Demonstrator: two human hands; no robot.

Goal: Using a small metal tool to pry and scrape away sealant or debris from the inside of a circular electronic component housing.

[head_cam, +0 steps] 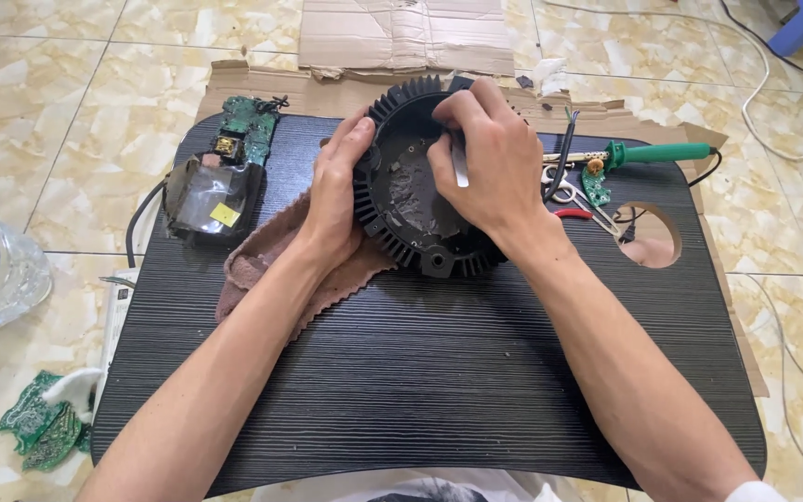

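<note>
From the head camera, the left hand [336, 191] is gripping the left rim of a round black finned heat-sink housing [400, 232], which is resting tilted at the far middle of the dark ribbed table [420, 372], partly on a brown rag [262, 265]. The right hand [490, 158] is reaching over the housing's far edge, its fingers clenched on a slim pale scraping tool [460, 165] that is touching the grey crust inside the dish. The housing is looking like stiff cast metal, probably fairly heavy for its size and not fragile; its fins are giving a sure, non-slip hold at the rim, where opposite sides seem the best places to grasp. A green circuit board [248, 125], scissors [573, 200] and a green-handled soldering iron [652, 153] are lying nearby.
</note>
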